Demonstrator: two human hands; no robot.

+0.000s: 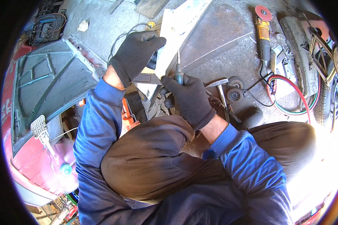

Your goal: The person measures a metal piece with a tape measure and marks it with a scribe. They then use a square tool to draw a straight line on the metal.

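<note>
My left hand [137, 54], in a black knit glove, is closed on the left edge of a pale sheet-metal strip [184, 22], thumb over its face. Under that hand, a dark flat bar [146, 78] lies across the strip's near end. My right hand [193, 99], gloved alike, grips a slim pointed tool with a teal handle [179, 77]. Its thin tip points away from me, close to the strip's right edge. The fingers around the handle are partly hidden.
A dark steel plate [218, 33] lies beyond my right hand. A hammer [221, 93] and grinding discs [234, 90] are close by. An angle grinder [263, 35], red hose [294, 88] and scissor jack [321, 56] lie right. A red car panel [30, 165] stands left.
</note>
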